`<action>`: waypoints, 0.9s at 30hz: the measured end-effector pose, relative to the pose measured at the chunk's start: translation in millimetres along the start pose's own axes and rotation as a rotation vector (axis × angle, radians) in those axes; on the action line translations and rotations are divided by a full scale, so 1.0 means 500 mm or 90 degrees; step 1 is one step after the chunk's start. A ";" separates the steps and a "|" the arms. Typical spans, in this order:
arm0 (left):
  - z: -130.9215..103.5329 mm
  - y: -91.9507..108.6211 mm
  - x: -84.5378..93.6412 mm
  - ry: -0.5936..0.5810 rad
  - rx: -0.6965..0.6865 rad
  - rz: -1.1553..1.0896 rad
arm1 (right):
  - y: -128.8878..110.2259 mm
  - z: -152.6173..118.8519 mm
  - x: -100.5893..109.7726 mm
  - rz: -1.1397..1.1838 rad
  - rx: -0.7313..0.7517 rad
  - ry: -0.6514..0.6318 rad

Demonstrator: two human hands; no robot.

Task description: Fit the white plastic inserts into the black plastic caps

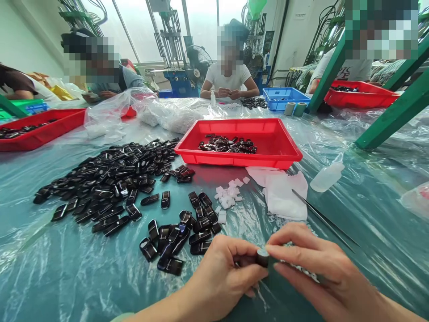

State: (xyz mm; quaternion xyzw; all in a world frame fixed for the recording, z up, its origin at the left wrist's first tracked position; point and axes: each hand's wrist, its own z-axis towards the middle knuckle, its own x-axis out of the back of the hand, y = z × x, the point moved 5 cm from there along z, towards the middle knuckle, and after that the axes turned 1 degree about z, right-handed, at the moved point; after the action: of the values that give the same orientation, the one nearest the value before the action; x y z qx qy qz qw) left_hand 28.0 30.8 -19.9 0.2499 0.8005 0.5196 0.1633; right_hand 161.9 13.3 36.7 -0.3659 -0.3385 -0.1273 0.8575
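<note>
My left hand (231, 273) is closed round a small black plastic piece (262, 259), whose round, pale end faces up between thumb and index finger. Close against it is my right hand (311, 264), its fingertips drawn together at the pale end. Whatever those fingertips pinch, if anything, is too small to make out. Small white bits (310, 273) show between the right fingers. Just beyond my left hand lies a loose group of glossy black plastic pieces (201, 223). A little pile of white pads (228, 194) sits to their right.
A large heap of black pieces (110, 179) covers the left. Behind it stands a red tray (237, 158) holding more. At right are a white cloth (284, 197), tweezers (325, 219), a clear squeeze bottle (327, 175) and a green post (395, 112). Several people sit around the table.
</note>
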 end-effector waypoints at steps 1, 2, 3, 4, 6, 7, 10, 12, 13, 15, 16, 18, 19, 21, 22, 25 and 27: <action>0.001 -0.001 0.003 0.008 0.022 -0.026 | 0.009 -0.001 0.004 -0.001 -0.020 0.013; 0.003 -0.001 0.006 0.015 0.036 -0.046 | 0.018 -0.002 0.006 -0.015 -0.040 0.022; 0.004 0.000 0.008 0.021 0.043 -0.062 | 0.024 -0.004 0.007 -0.036 -0.052 0.024; 0.004 0.002 0.010 0.025 0.045 -0.074 | 0.029 -0.005 0.004 -0.057 -0.056 0.014; 0.004 0.005 0.012 0.020 0.044 -0.094 | 0.034 -0.007 -0.007 -0.088 -0.058 -0.030; 0.004 0.006 0.012 0.016 0.044 -0.103 | 0.035 -0.008 -0.015 -0.101 -0.057 -0.051; 0.003 0.007 0.010 -0.001 0.043 -0.120 | 0.035 -0.012 -0.032 -0.151 -0.046 -0.082; 0.002 0.008 0.010 -0.010 0.043 -0.129 | 0.036 -0.014 -0.039 -0.178 -0.038 -0.075; 0.002 0.008 0.010 -0.013 0.043 -0.134 | 0.037 -0.015 -0.040 -0.183 -0.037 -0.070; 0.002 0.009 0.010 -0.016 0.043 -0.144 | 0.040 -0.014 -0.040 -0.168 -0.046 -0.054; 0.002 0.010 0.010 -0.020 0.046 -0.146 | 0.040 -0.013 -0.038 -0.145 -0.052 -0.045; 0.001 0.010 0.007 -0.031 0.055 -0.139 | 0.043 -0.010 -0.031 -0.069 -0.083 -0.023; 0.000 0.010 0.004 -0.039 0.061 -0.130 | 0.046 -0.010 -0.028 -0.017 -0.112 -0.017; -0.002 0.008 -0.001 -0.055 0.066 -0.103 | 0.053 -0.011 -0.026 0.092 -0.188 -0.017; -0.003 0.007 -0.004 -0.064 0.063 -0.084 | 0.055 -0.013 -0.026 0.138 -0.226 -0.021; -0.005 0.003 -0.010 -0.085 0.043 -0.025 | 0.055 -0.017 -0.031 0.216 -0.297 -0.036; -0.005 0.002 -0.013 -0.091 0.029 0.003 | 0.052 -0.018 -0.035 0.230 -0.315 -0.053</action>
State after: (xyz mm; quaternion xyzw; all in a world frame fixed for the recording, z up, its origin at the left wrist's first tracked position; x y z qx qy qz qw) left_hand 31.9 25.4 -18.1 0.2921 0.7977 0.4828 0.2128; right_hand 165.4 24.5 6.4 -0.6228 -0.2617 -0.0362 0.7364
